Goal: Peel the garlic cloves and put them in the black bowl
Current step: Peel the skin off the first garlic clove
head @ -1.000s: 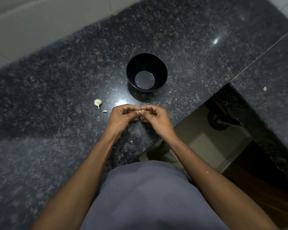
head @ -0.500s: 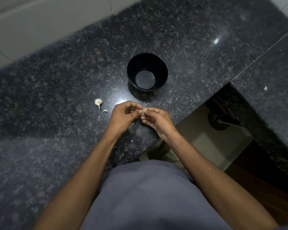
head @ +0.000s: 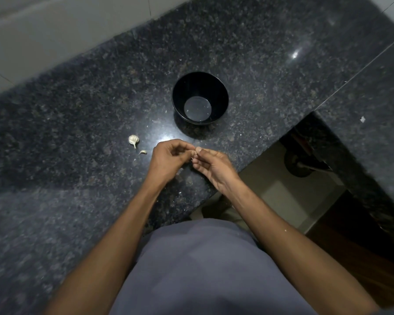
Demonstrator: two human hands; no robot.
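A black bowl (head: pixel 200 98) stands on the dark granite counter (head: pixel 77 123), nothing visible inside it. Just below it my left hand (head: pixel 168 159) and my right hand (head: pixel 210 169) meet, fingertips pinched together on a small pale garlic clove (head: pixel 194 153), mostly hidden by the fingers. A garlic clove in its skin (head: pixel 133 140) lies on the counter left of my hands, with a smaller pale piece (head: pixel 142 152) beside it.
The counter's front edge runs diagonally under my right wrist; past it a gap drops to the floor (head: pixel 280 192). A second granite slab (head: pixel 373 92) continues at the right. A tiled wall (head: pixel 43 35) borders the counter at the upper left. Small skin flecks dot the surface.
My right hand has turned palm-up and shifted slightly down-right while both hands keep working the clove. Bowl and loose garlic have not moved.
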